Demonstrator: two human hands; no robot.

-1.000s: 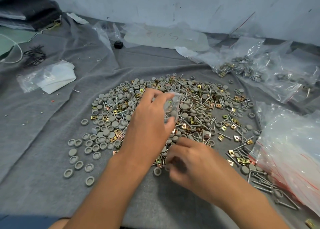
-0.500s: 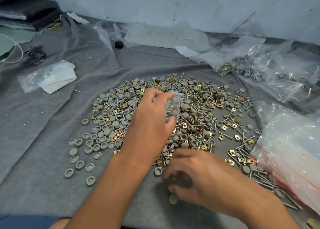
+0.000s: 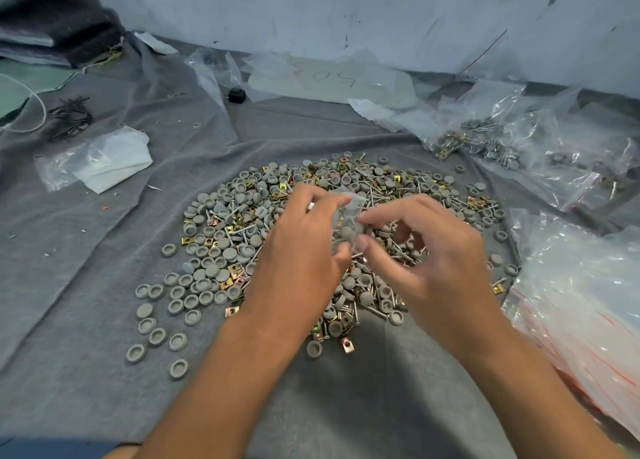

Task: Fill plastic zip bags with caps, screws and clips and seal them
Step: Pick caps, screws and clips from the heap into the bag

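the small clear zip bag [image 3: 346,221] stands upright between both hands, gripped by the left hand [image 3: 304,247], while the right hand's [image 3: 429,257] pinched fingertips [image 3: 363,220] touch its right side, seemingly feeding in a part.

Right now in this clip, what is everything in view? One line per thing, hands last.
small zip bag: one, clear, held up between both hands over the pile
caps: many, grey, heaped and scattered mid-cloth
screws: many, silver, mixed into the heap
clips: many, brass-yellow, mixed into the heap
cloth: one, grey, covering the work surface
filled bags: several, clear, far right
empty zip bags: a stack, clear with red strips, near right
bag with white sheet: one, far left
black ties: a bundle, far left
black block: one, by the wall
left hand: pinching the bag
right hand: fingers curled at the bag's mouth
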